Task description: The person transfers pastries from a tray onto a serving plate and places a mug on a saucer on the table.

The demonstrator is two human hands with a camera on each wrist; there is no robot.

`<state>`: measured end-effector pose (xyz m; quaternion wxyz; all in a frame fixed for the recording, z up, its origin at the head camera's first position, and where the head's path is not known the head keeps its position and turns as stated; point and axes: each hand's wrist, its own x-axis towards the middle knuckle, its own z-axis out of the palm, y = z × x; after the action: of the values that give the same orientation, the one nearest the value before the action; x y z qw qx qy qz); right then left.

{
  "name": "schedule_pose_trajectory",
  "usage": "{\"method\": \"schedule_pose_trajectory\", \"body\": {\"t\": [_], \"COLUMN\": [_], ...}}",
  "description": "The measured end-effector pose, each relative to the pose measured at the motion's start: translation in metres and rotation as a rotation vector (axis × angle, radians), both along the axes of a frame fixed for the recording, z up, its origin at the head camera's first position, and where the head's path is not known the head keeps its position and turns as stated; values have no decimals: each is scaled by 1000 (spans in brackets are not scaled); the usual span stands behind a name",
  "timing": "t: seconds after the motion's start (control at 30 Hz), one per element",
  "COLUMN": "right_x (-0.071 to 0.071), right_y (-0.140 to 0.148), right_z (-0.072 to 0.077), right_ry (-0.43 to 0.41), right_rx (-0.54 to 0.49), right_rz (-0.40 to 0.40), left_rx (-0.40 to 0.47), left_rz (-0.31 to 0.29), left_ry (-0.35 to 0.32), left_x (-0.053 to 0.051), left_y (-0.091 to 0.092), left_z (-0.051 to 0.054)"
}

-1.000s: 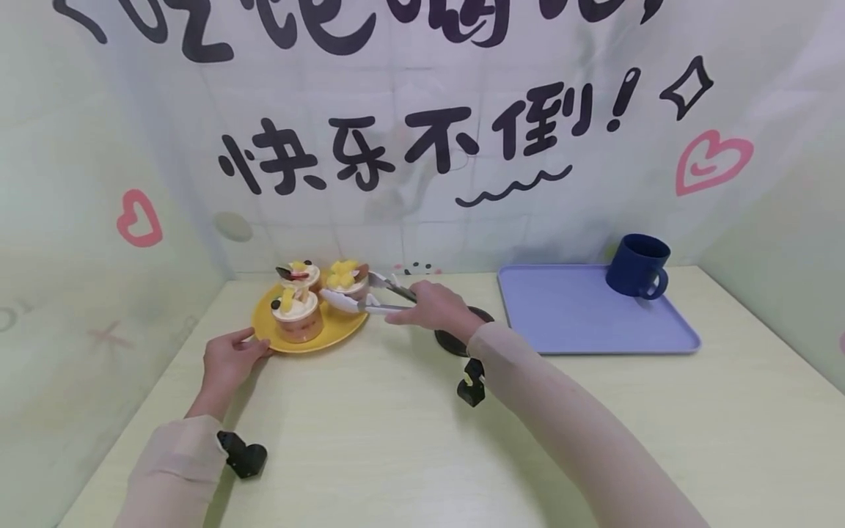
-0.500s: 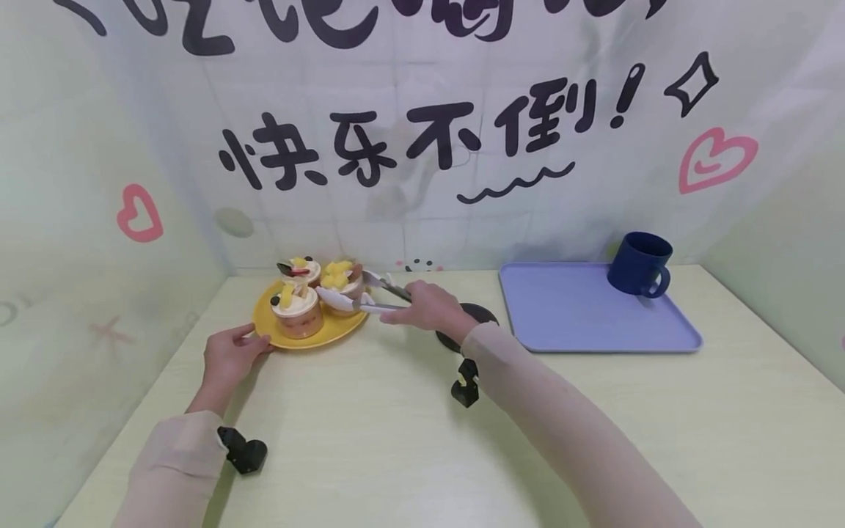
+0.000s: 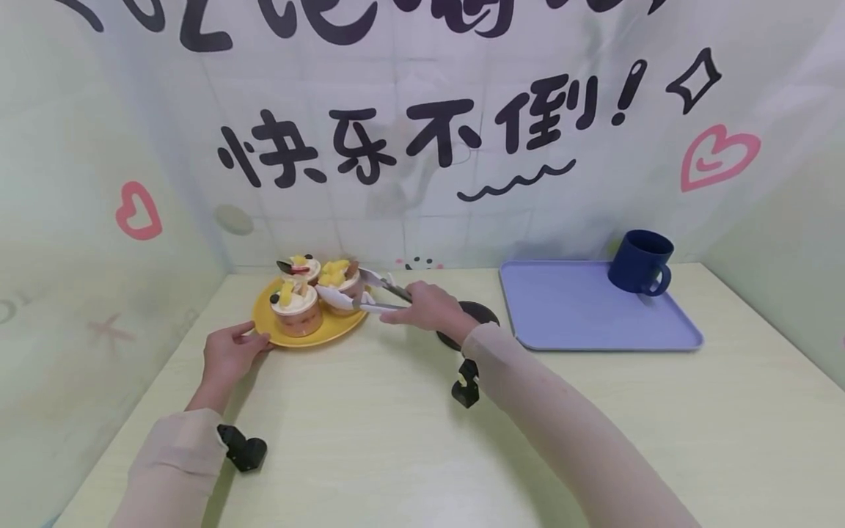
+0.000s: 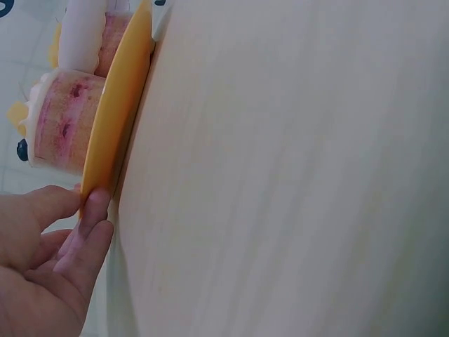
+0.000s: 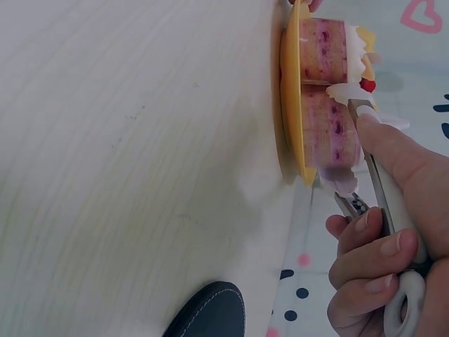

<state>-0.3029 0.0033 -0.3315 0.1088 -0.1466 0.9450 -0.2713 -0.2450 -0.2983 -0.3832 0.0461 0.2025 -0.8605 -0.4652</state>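
Note:
My left hand (image 3: 227,357) pinches the near left rim of a yellow plate (image 3: 323,339), thumb above and fingers beneath, as the left wrist view shows. On the plate stand three clear dessert cups of layered cake with cream and fruit: one at the front (image 3: 300,319), one behind it, and a right one (image 3: 338,275) topped with yellow pieces. My right hand (image 3: 432,308) grips metal tongs (image 5: 386,189) with white tips. Those tips lie on either side of the right cup. In the left wrist view, one white tip (image 4: 83,35) covers part of that cup.
A lilac tray (image 3: 587,323) lies at the right, with a dark blue mug (image 3: 639,262) on its back right corner. Beneath my right wrist is a black stitched mat (image 5: 210,316), partly hidden in the head view. A printed backdrop stands behind the table.
The tongs and the right cup have shifted slightly left, nearer the front cup. My left hand stays at the plate's rim. The head view has tilted a little.

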Motion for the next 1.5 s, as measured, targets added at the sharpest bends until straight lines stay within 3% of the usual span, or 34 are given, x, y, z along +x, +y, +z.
{"method": "schedule_pose_trajectory", "body": {"t": [0.67,1.0,1.5], "right_x": [3,8,15], "right_y": [14,26,42], "right_z": [4,4,5], "right_ry": [-37,-5,21], "right_rx": [-26,23,33], "right_rz": [-4,44,49], "left_rx": [-6,-6,-9], "left_rz": [-12,-3,-9], "left_ry": [13,-8,-22], "left_x": [-1,-2,-3], "left_y": [2,1,0], "left_z": [2,1,2]}}
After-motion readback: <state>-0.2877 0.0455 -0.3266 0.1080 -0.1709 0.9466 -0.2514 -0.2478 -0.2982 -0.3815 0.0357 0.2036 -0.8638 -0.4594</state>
